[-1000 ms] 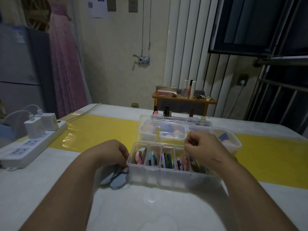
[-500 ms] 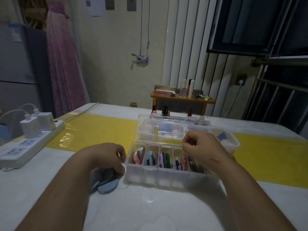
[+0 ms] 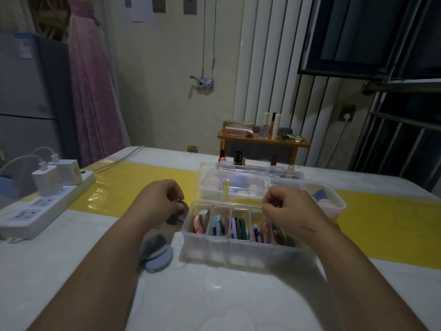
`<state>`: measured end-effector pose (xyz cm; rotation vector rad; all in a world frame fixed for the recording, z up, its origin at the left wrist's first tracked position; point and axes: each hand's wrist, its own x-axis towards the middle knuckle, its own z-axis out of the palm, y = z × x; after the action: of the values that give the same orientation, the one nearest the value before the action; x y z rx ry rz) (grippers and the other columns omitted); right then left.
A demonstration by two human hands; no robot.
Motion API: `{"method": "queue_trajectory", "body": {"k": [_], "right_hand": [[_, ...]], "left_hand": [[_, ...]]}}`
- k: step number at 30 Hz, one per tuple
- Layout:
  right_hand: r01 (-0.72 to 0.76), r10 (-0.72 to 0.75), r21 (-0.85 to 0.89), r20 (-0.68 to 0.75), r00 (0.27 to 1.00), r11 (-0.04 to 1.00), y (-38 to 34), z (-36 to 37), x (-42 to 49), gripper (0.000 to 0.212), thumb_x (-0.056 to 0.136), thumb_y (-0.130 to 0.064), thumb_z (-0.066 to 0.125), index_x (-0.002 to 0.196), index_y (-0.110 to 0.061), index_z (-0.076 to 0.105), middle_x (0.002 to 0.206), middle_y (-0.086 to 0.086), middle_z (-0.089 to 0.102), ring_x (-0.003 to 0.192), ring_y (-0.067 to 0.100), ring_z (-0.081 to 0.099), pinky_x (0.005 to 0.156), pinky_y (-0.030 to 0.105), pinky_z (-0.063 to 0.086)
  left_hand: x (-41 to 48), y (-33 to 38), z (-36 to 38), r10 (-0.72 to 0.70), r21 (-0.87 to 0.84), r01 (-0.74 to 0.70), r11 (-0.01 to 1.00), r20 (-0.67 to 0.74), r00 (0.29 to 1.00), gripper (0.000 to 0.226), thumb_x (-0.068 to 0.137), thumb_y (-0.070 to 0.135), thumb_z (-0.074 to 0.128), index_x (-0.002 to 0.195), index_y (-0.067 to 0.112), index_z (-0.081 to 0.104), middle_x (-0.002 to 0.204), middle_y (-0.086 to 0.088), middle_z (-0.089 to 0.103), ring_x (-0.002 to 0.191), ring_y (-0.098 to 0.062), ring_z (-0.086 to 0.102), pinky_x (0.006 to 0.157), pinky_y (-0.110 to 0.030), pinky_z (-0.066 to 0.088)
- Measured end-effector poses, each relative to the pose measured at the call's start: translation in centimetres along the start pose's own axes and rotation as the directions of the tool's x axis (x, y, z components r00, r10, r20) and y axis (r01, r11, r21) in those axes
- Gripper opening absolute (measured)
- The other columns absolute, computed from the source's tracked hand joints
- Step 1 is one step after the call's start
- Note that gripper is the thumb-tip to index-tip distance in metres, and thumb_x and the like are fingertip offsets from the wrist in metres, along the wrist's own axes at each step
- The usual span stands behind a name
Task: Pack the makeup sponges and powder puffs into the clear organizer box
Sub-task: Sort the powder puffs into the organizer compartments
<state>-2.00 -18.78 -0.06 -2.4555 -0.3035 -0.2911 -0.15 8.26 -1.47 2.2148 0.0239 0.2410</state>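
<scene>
Wide white desk (image 3: 71, 271), and the clear organizer box (image 3: 238, 252) sits open at center, colored puffs (image 3: 239, 226) standing on edge in its front slots. Right hand (image 3: 293, 211) is curled over the right-end slots; holding anything? Can't tell. Left hand (image 3: 160, 201) pinches a dark puff (image 3: 177, 215) just left of the box. Grey-blue puffs (image 3: 158, 255) lie on the desk beneath that wrist.

Both forearms extended forward. Left hand (image 3: 159, 202) raised, fingertips pinching dark puff (image 3: 177, 216). Right hand (image 3: 292, 211) fingers curled, knuckles up.
</scene>
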Motion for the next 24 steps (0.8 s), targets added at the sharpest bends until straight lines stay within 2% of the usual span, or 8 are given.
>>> {"method": "queue_trajectory", "body": {"k": [2, 5, 7, 10, 13, 16, 20, 24], "right_hand": [[0.005, -0.005, 0.009, 0.0, 1.0, 1.0, 0.0, 0.0, 0.0, 0.014, 0.093, -0.019, 0.057, 0.083, -0.028, 0.063, 0.082, -0.005, 0.063, 0.078, 0.012, 0.06, 0.065, 0.021, 0.048], [0.008, -0.008, 0.02, -0.002, 1.0, 1.0, 0.1, -0.1, 0.1, 0.014, 0.093, -0.019, 0.057, 0.084, -0.027, 0.063, 0.081, -0.005, 0.062, 0.077, 0.011, 0.06, 0.063, 0.02, 0.046], [0.007, -0.007, 0.03, -0.01, 1.0, 1.0, 0.2, -0.2, 0.1, 0.014, 0.093, -0.019, 0.057, 0.084, -0.028, 0.063, 0.081, -0.005, 0.062, 0.077, 0.011, 0.06, 0.063, 0.019, 0.046], [0.01, -0.01, 0.044, -0.013, 1.0, 0.999, 0.2, 0.0, 0.2, 0.014, 0.093, -0.019, 0.057, 0.084, -0.028, 0.063, 0.082, -0.005, 0.062, 0.078, 0.011, 0.06, 0.064, 0.02, 0.047], [0.015, -0.014, 0.066, -0.016, 1.0, 0.998, 0.1, 0.3, 0.2, 0.015, 0.093, -0.019, 0.057, 0.083, -0.029, 0.063, 0.082, -0.005, 0.062, 0.079, 0.013, 0.06, 0.07, 0.027, 0.056], [0.03, -0.03, 0.091, -0.01, 1.0, 0.995, -0.1, 0.4, 0.3, 0.015, 0.093, -0.019, 0.058, 0.084, -0.029, 0.063, 0.083, -0.005, 0.062, 0.081, 0.013, 0.06, 0.073, 0.028, 0.057], [0.036, -0.039, 0.127, 0.018, 0.999, 0.991, -0.3, 0.6, 0.4, 0.019, 0.094, -0.019, 0.058, 0.084, -0.034, 0.062, 0.087, -0.007, 0.062, 0.084, 0.011, 0.06, 0.075, 0.024, 0.056], [0.057, -0.075, 0.247, 0.067, 0.995, 0.967, -0.8, 0.3, 0.2, 0.024, 0.095, -0.017, 0.056, 0.092, -0.04, 0.061, 0.097, -0.014, 0.061, 0.086, 0.009, 0.061, 0.069, 0.021, 0.055]], "left_hand": [[0.1, 0.0, 0.1, 0.014, -0.069, -0.022, 0.997, -0.116, 0.993, 0.01, 0.084, -0.009, 0.065, 0.082, -0.001, 0.06, 0.062, -0.005, 0.065, 0.047, -0.008, 0.063, 0.043, -0.019, 0.048], [0.6, -0.1, 0.2, 0.057, -0.069, -0.081, 0.994, -0.301, 0.952, 0.015, 0.081, 0.002, 0.071, 0.075, 0.01, 0.06, 0.072, -0.004, 0.065, 0.074, -0.026, 0.065, 0.063, -0.037, 0.052], [0.6, 0.3, 0.4, 0.061, -0.149, -0.121, 0.982, -0.357, 0.932, 0.015, 0.082, 0.007, 0.073, 0.076, 0.014, 0.061, 0.079, -0.007, 0.067, 0.077, -0.029, 0.064, 0.069, -0.042, 0.051], [0.5, 0.7, 0.8, 0.049, -0.257, -0.16, 0.953, -0.391, 0.919, 0.014, 0.084, 0.009, 0.072, 0.078, 0.015, 0.061, 0.08, -0.006, 0.068, 0.077, -0.026, 0.063, 0.071, -0.041, 0.05], [0.4, 0.8, 1.1, 0.047, -0.381, -0.194, 0.904, -0.362, 0.931, 0.019, 0.082, 0.006, 0.073, 0.074, 0.02, 0.062, 0.078, -0.009, 0.067, 0.08, -0.032, 0.065, 0.077, -0.051, 0.055], [0.2, 1.2, 1.5, 0.086, -0.46, -0.213, 0.862, -0.28, 0.956, 0.022, 0.081, 0.001, 0.072, 0.071, 0.02, 0.065, 0.077, -0.013, 0.067, 0.077, -0.032, 0.065, 0.079, -0.058, 0.057], [-0.3, 2.0, 2.5, 0.14, -0.496, -0.213, 0.842, -0.181, 0.973, 0.019, 0.082, -0.007, 0.069, 0.08, 0.012, 0.072, 0.079, -0.012, 0.073, 0.081, -0.031, 0.07, 0.081, -0.05, 0.059], [-0.8, 2.8, 3.3, 0.2, -0.446, -0.225, 0.866, -0.103, 0.974, 0.023, 0.083, -0.004, 0.071, 0.088, 0.018, 0.075, 0.085, 0.0, 0.076, 0.085, -0.016, 0.072, 0.079, -0.031, 0.059]]}}
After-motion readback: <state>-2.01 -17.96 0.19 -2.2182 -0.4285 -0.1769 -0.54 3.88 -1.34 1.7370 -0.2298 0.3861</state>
